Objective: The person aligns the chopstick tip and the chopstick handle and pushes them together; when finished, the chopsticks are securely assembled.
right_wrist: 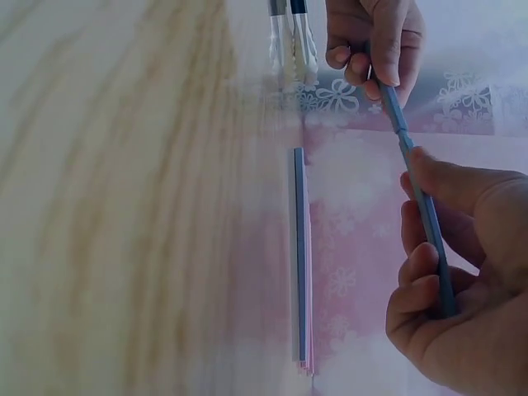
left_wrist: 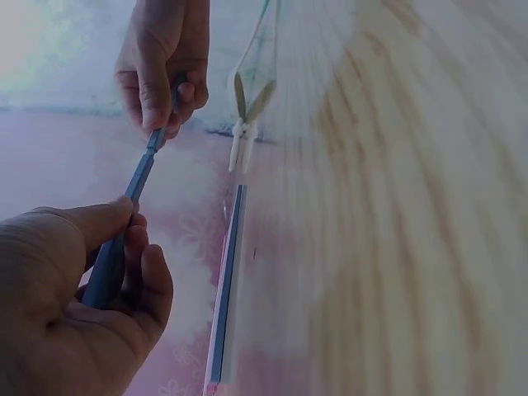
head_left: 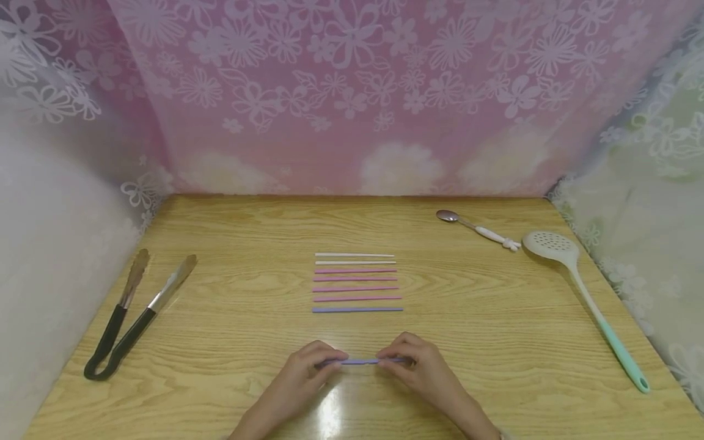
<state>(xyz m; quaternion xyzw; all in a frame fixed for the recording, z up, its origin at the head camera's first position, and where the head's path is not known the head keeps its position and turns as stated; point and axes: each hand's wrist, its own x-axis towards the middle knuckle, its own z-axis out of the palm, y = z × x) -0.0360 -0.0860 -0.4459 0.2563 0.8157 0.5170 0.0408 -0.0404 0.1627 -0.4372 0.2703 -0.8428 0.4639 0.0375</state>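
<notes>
A blue chopstick (head_left: 360, 362) is held level between both hands near the front of the table. My left hand (head_left: 308, 368) pinches its left end between thumb and fingers, and my right hand (head_left: 420, 366) pinches the right end. In the left wrist view a small notch shows along the held chopstick (left_wrist: 142, 177). Just beyond the hands, a second blue chopstick (head_left: 357, 310) lies on the wood. Behind it, in a parallel row, come several pink chopsticks (head_left: 357, 289) and two white chopsticks (head_left: 354, 255).
Black-handled metal tongs (head_left: 129, 333) lie spread on the left of the table (head_left: 247, 232). At the back right is a spoon (head_left: 486, 232) with a white handle. A slotted skimmer (head_left: 585, 293) with a mint-green grip lies along the right side. Flowered curtains (head_left: 352, 91) surround the table.
</notes>
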